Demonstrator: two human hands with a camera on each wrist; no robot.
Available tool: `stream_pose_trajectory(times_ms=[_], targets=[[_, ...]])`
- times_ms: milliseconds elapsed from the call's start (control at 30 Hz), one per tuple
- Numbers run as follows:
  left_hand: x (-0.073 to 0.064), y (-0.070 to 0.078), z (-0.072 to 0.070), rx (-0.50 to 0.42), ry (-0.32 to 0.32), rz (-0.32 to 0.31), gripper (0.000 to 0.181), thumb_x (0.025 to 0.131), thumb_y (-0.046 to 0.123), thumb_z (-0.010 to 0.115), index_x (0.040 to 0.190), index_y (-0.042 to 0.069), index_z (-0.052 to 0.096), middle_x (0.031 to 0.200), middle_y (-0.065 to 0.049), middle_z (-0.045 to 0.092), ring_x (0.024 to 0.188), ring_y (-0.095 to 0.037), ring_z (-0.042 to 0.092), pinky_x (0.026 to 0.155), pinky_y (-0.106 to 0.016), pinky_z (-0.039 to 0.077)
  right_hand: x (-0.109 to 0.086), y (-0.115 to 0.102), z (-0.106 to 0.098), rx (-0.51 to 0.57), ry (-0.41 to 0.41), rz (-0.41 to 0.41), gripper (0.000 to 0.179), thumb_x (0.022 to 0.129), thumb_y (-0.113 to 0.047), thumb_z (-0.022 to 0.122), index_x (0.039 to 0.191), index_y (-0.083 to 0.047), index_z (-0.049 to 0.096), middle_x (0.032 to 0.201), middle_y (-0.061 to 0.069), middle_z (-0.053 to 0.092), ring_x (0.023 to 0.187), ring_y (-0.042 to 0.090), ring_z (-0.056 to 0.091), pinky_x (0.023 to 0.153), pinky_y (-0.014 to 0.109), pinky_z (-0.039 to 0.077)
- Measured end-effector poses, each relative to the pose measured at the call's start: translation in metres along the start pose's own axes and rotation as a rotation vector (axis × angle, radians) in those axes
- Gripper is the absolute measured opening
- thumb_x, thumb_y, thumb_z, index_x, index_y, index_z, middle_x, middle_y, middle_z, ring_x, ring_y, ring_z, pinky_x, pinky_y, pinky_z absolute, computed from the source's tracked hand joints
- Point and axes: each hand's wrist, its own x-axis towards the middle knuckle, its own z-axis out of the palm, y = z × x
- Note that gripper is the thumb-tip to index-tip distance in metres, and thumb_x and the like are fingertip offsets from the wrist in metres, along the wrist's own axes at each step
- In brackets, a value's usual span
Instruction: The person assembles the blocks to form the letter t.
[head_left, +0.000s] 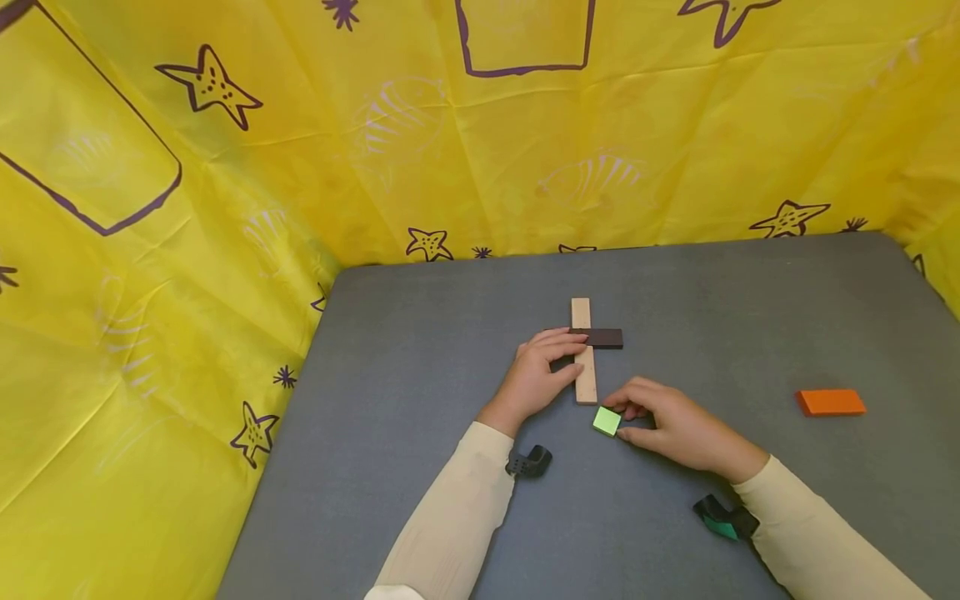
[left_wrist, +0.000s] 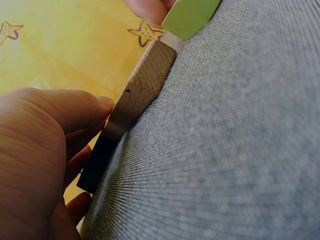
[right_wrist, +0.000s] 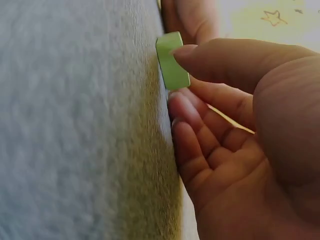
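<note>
Pinching the green block (head_left: 607, 422) between thumb and fingers, the right hand (head_left: 678, 425) is at the near end of the pale wood (head_left: 586, 379), slightly to its right. Block and wood lie close together on the grey surface (head_left: 420, 358); whether they touch is unclear. Small and bright, the green block has a nearly square top. The wood runs far to near, with the dark block (head_left: 606, 337) set crosswise on its line; whether the wood is one piece or two, I cannot tell. Fingers fairly straight, the left hand (head_left: 543, 371) rests over the dark block's left part, its thumb against the wood.

The left wrist view brings out the wood's grain and a small dark spot (left_wrist: 128, 91) on it. The right wrist view gives the green block's rounded edges and the thumb overlapping it. Only the head view shows the orange block (head_left: 832, 402), well apart at right.
</note>
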Motion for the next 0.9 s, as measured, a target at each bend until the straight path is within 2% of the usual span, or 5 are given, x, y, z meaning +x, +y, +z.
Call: stream_pose_trajectory(times_ms=[467,900], targets=[[0.001,-0.002,0.001,0.016,-0.008,-0.001,0.038,0.105,0.018,0.077,0.142,0.013,0.076,0.148,0.007,0.067,0.150,-0.008,0.043,0.125,-0.052,0.027,0.004,-0.004,0.012,-0.033,0.083,0.003,0.030,0.092,-0.001,0.087,0.117,-0.014,0.077,0.108,-0.010,0.065,0.089,0.011,0.061,0.079,0.032,0.055],[0.002,-0.002,0.000,0.014,-0.010,0.000,0.036,0.104,0.018,0.078,0.140,0.012,0.077,0.149,0.006,0.066,0.150,-0.008,0.043,0.125,-0.053,0.027,0.005,-0.006,0.018,-0.055,0.109,0.034,0.029,0.091,-0.003,0.090,0.114,-0.013,0.077,0.107,-0.007,0.065,0.088,0.012,0.061,0.078,0.033,0.056]])
